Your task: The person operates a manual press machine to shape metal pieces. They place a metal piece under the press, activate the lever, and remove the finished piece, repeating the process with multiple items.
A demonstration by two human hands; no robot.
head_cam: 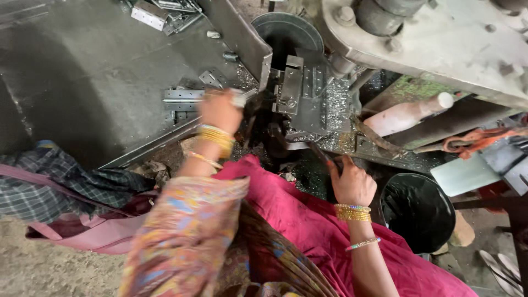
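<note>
The left hand (220, 111) is closed around the end of a flat metal hinge strip (184, 95), which lies with its long axis running left to right across the dark steel work table (93, 71). The strip sticks out to the left of the hand, and its right end, hidden under the fingers, points toward the press die (294, 88) just to the right of the hand. A second hinge piece (212, 78) lies just beyond the strip, and a loose pile of similar metal pieces (165, 12) sits at the far edge of the table, well apart from the hand. The right hand (352, 184), nearer and further right, is curled in a fist around a dark lever handle (322, 154), which slants up and to the left from the fist toward the machine. Metal shavings (335, 102) are scattered over the machine bed beside the die. A pale plastic bottle (407, 115) lies on its side to the right, its cap pointing right and slightly away. A black round bucket (418, 212) stands near the right hand, on its right. A checked cloth (49, 181) and a pink bag (93, 234) lie at near left.
</note>
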